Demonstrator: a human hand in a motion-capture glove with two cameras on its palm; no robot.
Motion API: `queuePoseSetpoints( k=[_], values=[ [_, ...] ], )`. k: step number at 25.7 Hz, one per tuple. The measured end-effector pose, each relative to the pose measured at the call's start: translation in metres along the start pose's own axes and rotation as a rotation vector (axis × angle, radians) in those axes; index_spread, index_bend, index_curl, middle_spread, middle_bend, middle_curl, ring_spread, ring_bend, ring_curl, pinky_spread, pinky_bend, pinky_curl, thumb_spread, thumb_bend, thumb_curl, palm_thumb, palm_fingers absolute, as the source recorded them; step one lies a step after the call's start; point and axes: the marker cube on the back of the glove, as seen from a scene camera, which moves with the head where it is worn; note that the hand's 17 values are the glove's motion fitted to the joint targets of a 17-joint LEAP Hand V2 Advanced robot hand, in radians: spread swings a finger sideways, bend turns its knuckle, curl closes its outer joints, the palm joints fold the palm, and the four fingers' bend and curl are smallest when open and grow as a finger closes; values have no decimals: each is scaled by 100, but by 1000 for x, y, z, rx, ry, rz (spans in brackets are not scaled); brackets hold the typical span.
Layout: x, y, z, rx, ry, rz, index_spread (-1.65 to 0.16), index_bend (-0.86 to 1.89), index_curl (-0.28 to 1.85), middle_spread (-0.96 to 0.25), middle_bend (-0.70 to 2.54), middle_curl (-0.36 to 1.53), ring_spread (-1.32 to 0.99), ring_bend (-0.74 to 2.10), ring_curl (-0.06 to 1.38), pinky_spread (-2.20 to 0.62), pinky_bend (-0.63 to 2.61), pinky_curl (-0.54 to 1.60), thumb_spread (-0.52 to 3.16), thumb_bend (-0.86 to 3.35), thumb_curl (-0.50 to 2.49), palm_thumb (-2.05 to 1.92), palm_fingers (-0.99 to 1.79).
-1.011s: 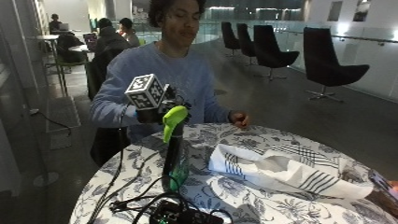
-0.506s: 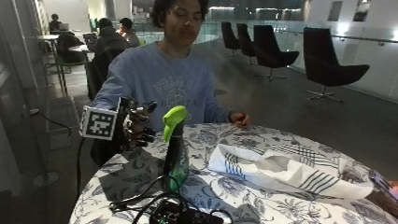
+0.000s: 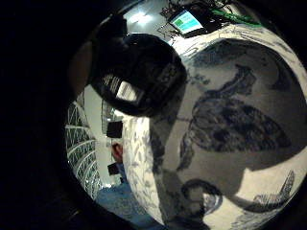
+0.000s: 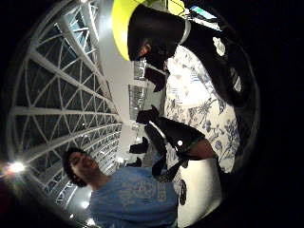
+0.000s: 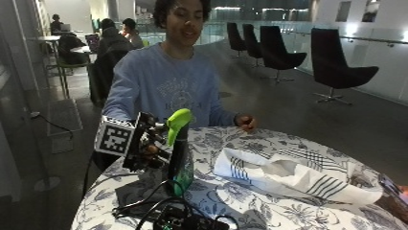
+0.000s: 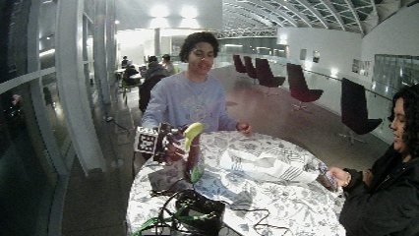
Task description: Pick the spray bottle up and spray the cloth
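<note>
Green-topped dark spray bottle (image 5: pixel 179 153) stands upright; gloved hand (image 5: pixel 148 147) beside it, grip unclear.

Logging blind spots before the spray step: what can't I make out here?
- Right hand: outside view, the bottle hides whether its fingers touch it.
- Spray bottle nozzle direction: too small to tell.
- Cloth wet or dry: not discernible.
- Palm views: glove parts block the bottle's trigger.

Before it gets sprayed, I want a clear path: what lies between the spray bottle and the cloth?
Only bare floral tablecloth between spray bottle and cloth, in the outside view.
</note>
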Motion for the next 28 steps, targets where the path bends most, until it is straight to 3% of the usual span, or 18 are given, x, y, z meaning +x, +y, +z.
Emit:
queuePoseSetpoints(
  k=[9,12,17,22,28],
  values=[
    [12,-40,26,55,27,39,-37,12,16,0,37,40,6,31,31,20,38,35,98,-4,31,52,36],
    [12,-43,38,108,12,44,-37,16,18,-1,45,42,6,32,31,22,21,31,96,-5,30,50,34],
    [16,-49,48,165,42,21,-34,27,25,-3,48,42,6,30,29,24,9,25,95,-2,31,51,46],
    [19,-55,50,192,64,-21,-31,33,30,-4,48,42,4,36,31,27,8,20,97,13,39,80,61],
    [8,-65,50,75,59,-62,-28,24,32,-8,46,43,0,53,36,28,13,20,83,12,46,91,80]
  ],
)
